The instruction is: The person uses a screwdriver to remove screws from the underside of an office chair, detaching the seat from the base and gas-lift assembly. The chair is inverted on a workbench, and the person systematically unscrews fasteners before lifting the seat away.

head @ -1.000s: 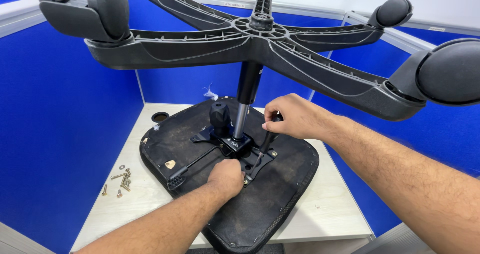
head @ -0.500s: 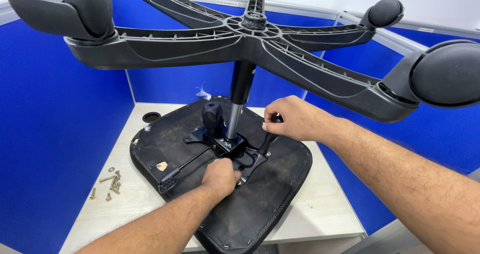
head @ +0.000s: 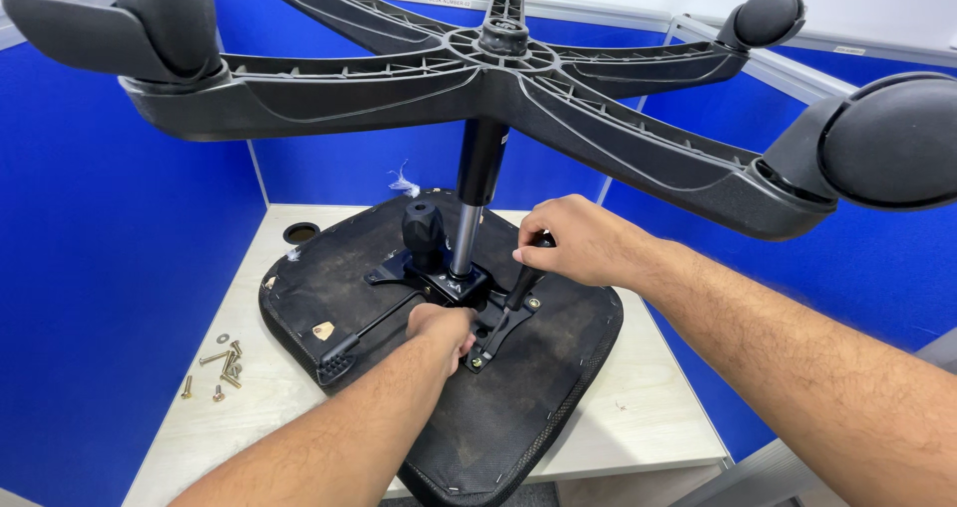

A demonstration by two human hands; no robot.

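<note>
At the centre of the frame lies 1 upturned chair seat (head: 498,407) on 1 desk (head: 648,407). Across the top spreads 1 star base (head: 498,63) with 5 arms, and 3 castors are in view: 1 at upper left (head: 164,18), 1 at upper right (head: 766,16), 1 at the right edge (head: 892,138). 1 gas cylinder (head: 477,193) stands under the hub. 1 round knob (head: 423,230) and 1 lever (head: 359,339) sit on 1 mechanism plate (head: 454,286). About 8 brass bolts (head: 221,367) lie at lower left. 2 hands work there: left (head: 442,330), right (head: 578,243).

- Bright, even overhead light with no harsh glare.
- Soft shadows lie on the desk (head: 638,407) beneath the seat pad (head: 518,407).
- Focus is sharp at centre.
- The wide lens bends and enlarges the castors (head: 887,138) near the picture's edges.
</note>
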